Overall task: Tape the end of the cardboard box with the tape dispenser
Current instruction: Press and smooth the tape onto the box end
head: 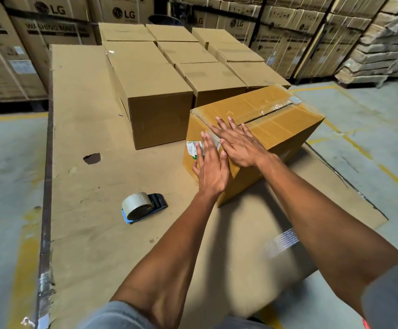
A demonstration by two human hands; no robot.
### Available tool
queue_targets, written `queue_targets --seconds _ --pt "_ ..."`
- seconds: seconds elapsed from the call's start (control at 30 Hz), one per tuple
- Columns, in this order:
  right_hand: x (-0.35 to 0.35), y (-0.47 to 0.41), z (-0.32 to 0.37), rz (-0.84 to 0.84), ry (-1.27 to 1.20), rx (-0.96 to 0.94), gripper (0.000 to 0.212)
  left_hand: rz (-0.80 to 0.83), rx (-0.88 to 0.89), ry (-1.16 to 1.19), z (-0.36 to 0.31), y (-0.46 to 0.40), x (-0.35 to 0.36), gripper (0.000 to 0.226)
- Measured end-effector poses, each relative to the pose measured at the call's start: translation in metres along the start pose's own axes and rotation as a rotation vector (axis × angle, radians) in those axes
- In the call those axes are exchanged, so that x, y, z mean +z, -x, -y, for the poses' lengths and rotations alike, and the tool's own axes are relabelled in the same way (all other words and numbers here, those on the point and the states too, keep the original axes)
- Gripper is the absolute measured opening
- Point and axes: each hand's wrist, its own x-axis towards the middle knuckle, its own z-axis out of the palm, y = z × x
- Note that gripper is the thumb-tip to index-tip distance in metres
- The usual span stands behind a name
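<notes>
— Two hands, what are they doing?
— First, on the left, the grey roll of tape in its blue and black tape dispenser [141, 206] lies alone on the flat cardboard sheet [86, 129]. Then the left hand [211, 168] and right hand [239, 144], fingers spread flat, press the near end of the yellow-brown cardboard box [271, 122], side by side.

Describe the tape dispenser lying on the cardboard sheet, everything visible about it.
The tape dispenser is a dark, plastic-looking handheld frame with a blue edge underneath, carrying a roll of tan, brownish packing tape. It lies on its side on the flat cardboard sheet, roll toward the left, dark handle end pointing right. Nothing else touches it: both hands are away on the tape-wrapped cardboard box to its upper right.
</notes>
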Motion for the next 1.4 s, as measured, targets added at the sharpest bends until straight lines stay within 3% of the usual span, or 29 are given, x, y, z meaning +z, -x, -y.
queue_targets --seconds 0.2,0.47,0.6,0.7,0.8,0.9,1.17,1.3,1.4 --pt "0.003 -0.003 -0.001 0.021 -0.009 0.018 0.061 0.038 -0.011 0.004 0.006 -0.005 0.0 0.068" --pt "0.004 -0.006 0.0 0.042 0.021 0.092 0.067 0.078 -0.193 0.073 0.003 0.003 0.011 0.078" --pt "0.002 -0.006 0.004 0.034 0.014 0.169 0.073 0.164 -0.336 0.088 0.01 0.009 0.009 0.094" --pt "0.002 -0.003 0.003 -0.008 0.0 0.134 0.071 0.142 -0.302 0.06 0.013 0.01 0.005 0.091" --pt "0.003 -0.001 0.002 -0.035 0.0 0.04 0.064 -0.001 -0.105 0.022 0.007 0.012 0.0 0.078" --pt "0.003 -0.002 -0.002 -0.029 0.005 0.01 0.057 -0.03 0.024 0.005 0.004 0.01 0.002 0.069" --pt "0.006 -0.005 -0.004 -0.004 -0.015 0.088 0.067 0.062 -0.096 0.083 0.013 0.008 0.012 0.07" --pt "0.007 -0.004 -0.002 -0.007 -0.007 0.153 0.071 0.131 -0.258 0.089 0.018 0.011 0.014 0.083" --pt "0.006 0.0 -0.002 -0.076 -0.02 0.155 0.07 0.103 -0.228 0.05 0.02 0.013 0.009 0.086"
